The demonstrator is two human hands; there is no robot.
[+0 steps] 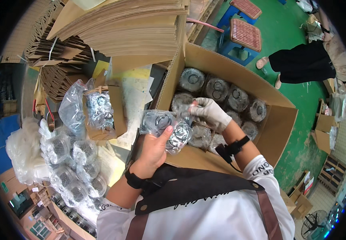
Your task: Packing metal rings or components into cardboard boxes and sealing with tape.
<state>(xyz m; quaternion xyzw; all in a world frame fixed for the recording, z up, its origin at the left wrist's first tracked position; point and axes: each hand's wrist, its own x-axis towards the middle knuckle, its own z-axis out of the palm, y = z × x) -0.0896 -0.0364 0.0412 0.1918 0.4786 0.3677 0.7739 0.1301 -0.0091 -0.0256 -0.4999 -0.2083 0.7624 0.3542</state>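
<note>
Hovering over the left edge of the carton (pixel 279 125), a clear bag (pixel 177 139) is gripped by the left hand (pixel 153 151) and pinched by the gloved right hand (pixel 213 115); open room is seen above the right edge.

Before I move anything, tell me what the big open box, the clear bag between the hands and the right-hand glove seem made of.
Open box: cardboard, matte brown, with stiff flat walls and pale cut edges.
Clear bag: probably thin plastic film, glossy, see-through and creased with bright glints.
Glove: likely fabric, off-white and dull, softly wrinkled; the exact fibre can't be told.
</note>
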